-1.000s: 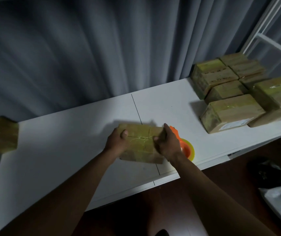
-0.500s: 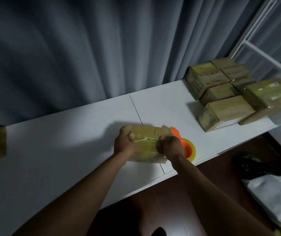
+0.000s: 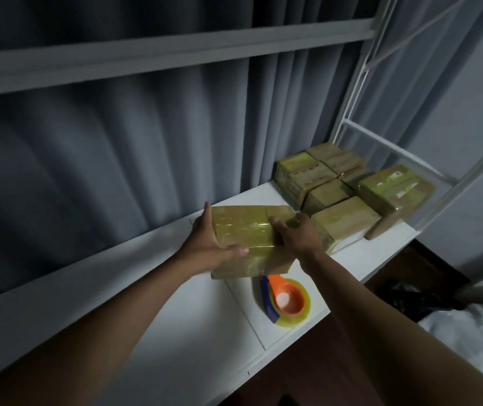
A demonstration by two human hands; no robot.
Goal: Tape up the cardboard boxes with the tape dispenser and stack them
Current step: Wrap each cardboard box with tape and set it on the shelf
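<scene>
At the bottom of the frame both forearms are reaching up toward the centre. The tape dispenser (image 3: pixel 288 301), orange with a clear roll, is lying on the white table (image 3: pixel 117 303) at lower centre, unheld, just below the box in hand.

At centre, the person is holding one taped cardboard box (image 3: pixel 249 238) between both hands. The left hand (image 3: pixel 211 244) is gripping its left side, fingers curled over the far edge and thumb pressed on the near face. The right hand (image 3: pixel 299 234) is clamping its right end, fingers spread across the top. The box appears raised off the table and tilted.

Judged step: carrying the sealed box to the stack. For a sound placement, both hands should be keeping level pressure on opposite sides, squaring the box over a flat top, lowering it flush, and releasing only once it is sitting stable.

At centre right, the stacked boxes (image 3: pixel 348 194) are sitting close together near the white rack (image 3: pixel 381 142).

Count: one dispenser, one held box, about seven boxes in the group; hidden lower layers cannot be counted.
</scene>
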